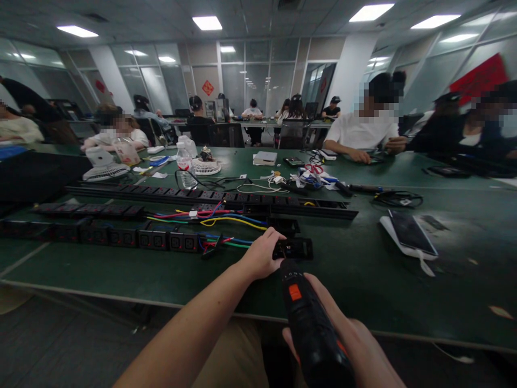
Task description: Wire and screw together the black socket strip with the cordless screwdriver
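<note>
My right hand (331, 307) is wrapped round a black cordless drill (305, 318) with orange marks, held low at the front of the table. The drill's nose points at a black end block (301, 248) with some metal showing in it. My left hand (266, 252) grips the left part of this block, fingers closed. Blue, green and red wires (234, 242) run from beside the block to a black socket strip (153, 238). Behind lies a second strip (100, 209) with loose yellow, blue and red wires (222, 221). The drill's tip is hard to make out.
A long black socket rail (335, 210) lies farther back. At right are a phone-like device (410, 234) on a white pad and a coiled black cable (398, 199). Behind stand a water bottle (184, 164), a small white fan (105, 164) and red scissors (314, 169). Several people sit beyond.
</note>
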Demonstrator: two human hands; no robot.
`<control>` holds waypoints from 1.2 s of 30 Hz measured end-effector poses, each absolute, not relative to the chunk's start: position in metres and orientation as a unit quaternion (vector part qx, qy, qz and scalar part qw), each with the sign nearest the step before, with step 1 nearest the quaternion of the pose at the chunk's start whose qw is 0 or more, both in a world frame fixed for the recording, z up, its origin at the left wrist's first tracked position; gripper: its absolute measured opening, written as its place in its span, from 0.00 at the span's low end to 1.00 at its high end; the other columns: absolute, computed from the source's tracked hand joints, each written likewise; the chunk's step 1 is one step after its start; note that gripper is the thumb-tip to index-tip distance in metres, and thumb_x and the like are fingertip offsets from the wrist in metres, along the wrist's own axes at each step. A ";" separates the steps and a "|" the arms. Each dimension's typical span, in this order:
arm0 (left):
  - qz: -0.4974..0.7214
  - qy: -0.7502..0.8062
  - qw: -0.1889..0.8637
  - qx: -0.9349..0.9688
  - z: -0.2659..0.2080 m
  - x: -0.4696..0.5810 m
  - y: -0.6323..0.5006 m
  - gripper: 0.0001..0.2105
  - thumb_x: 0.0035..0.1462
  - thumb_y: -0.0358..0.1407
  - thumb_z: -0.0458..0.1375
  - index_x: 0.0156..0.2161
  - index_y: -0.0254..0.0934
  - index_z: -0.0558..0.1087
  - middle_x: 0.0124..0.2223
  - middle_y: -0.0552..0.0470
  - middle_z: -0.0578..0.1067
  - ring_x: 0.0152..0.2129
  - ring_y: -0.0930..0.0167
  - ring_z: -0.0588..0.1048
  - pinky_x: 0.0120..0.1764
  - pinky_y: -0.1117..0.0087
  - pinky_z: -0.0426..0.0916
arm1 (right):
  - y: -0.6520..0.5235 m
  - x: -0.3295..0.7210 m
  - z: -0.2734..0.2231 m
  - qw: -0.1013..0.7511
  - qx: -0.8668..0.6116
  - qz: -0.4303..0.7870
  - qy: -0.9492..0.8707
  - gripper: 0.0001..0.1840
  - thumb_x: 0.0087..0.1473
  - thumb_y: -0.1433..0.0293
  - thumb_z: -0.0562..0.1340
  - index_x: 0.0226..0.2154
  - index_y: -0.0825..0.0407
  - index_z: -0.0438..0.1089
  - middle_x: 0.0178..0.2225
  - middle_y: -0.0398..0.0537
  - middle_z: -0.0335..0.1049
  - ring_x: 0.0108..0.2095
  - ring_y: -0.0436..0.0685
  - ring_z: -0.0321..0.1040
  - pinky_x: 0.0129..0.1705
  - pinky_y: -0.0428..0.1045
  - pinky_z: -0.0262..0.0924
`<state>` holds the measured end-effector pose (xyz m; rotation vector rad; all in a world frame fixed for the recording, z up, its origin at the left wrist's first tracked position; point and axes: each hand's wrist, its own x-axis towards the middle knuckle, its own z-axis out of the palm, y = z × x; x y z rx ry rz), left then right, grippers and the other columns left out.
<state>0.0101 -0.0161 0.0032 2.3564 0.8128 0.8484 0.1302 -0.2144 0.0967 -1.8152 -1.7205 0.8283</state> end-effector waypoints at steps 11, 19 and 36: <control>0.314 0.298 0.252 0.865 0.002 0.011 -0.015 0.21 0.48 0.29 0.62 0.49 0.39 0.66 0.48 0.48 0.66 0.44 0.65 0.70 0.49 0.63 0.67 | -0.212 0.135 0.097 0.231 -0.643 0.346 -0.643 0.40 0.48 0.70 0.61 0.61 0.45 0.46 0.22 0.38 0.72 0.25 0.57 0.73 0.33 0.47 0.63; 0.312 0.302 0.248 0.866 0.002 0.011 -0.015 0.21 0.48 0.29 0.61 0.49 0.39 0.66 0.48 0.48 0.67 0.43 0.65 0.71 0.48 0.64 0.68 | -0.214 0.130 0.096 0.250 -0.656 0.327 -0.633 0.39 0.48 0.69 0.61 0.61 0.46 0.47 0.21 0.38 0.70 0.25 0.58 0.73 0.33 0.48 0.63; 0.310 0.305 0.254 0.864 0.002 0.012 -0.015 0.22 0.47 0.28 0.62 0.49 0.39 0.66 0.48 0.48 0.67 0.44 0.65 0.71 0.48 0.63 0.68 | -0.215 0.128 0.097 0.247 -0.658 0.316 -0.637 0.39 0.49 0.69 0.61 0.61 0.46 0.47 0.20 0.38 0.70 0.25 0.57 0.73 0.33 0.48 0.63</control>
